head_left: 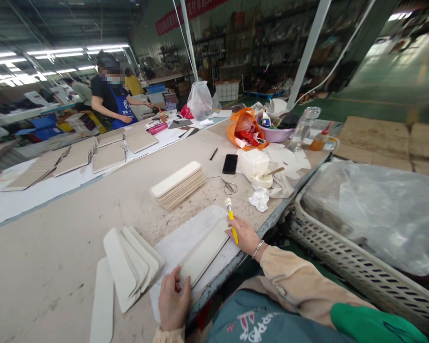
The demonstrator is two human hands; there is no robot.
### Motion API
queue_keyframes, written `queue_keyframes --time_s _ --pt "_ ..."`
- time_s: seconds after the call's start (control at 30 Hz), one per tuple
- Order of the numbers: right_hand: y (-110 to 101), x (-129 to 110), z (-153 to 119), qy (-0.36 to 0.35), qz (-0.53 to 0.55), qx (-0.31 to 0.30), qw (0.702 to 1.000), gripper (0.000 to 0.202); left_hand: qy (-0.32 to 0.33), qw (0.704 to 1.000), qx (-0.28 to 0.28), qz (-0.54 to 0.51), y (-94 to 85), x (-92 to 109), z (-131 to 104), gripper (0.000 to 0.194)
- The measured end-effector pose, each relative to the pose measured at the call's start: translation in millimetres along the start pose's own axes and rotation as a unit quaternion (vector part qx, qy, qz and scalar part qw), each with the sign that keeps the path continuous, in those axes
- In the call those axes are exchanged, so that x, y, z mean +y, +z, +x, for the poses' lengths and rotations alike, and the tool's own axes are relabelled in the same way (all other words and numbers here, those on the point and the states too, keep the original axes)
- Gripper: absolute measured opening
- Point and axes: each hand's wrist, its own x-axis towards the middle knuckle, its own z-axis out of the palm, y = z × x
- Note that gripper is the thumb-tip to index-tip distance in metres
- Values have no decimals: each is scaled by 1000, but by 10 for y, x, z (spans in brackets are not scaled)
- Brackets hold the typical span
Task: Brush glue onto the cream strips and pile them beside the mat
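My right hand [245,234] is closed on a yellow-handled brush [233,227], its bristles up and coated in something white. Beneath that hand lies the far end of a long pale strip [205,252], which rests on a white sheet [210,215]. My left hand [174,297] touches the strip's near end, thumb and fingers apart. Left of the sheet, several rounded white strips [128,267] are fanned out on the table. A neat stack of similar strips [178,183] sits behind the sheet.
Scissors [229,186], a black phone [229,164], crumpled tissue [260,199] and a white tub [264,178] lie beyond my right hand. An orange bag [246,128] stands at the back. A plastic basket [361,257] is beside the table's right edge. A person [112,95] works across the table.
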Motion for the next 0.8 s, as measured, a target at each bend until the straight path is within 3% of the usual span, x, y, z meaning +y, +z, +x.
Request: queue_keyframes --time_s 0.57,0.7,0.8 --pt "34 -65 28 128 147 48 980 25 11 1000 13 8 3 41 9 41" --pt "-62 -209 82 150 256 61 953 20 12 1000 25 -2 22 -4 -2 43" --pt "-179 -347 172 161 366 74 914 25 1 999 27 -36 -5 -49 -6 46"
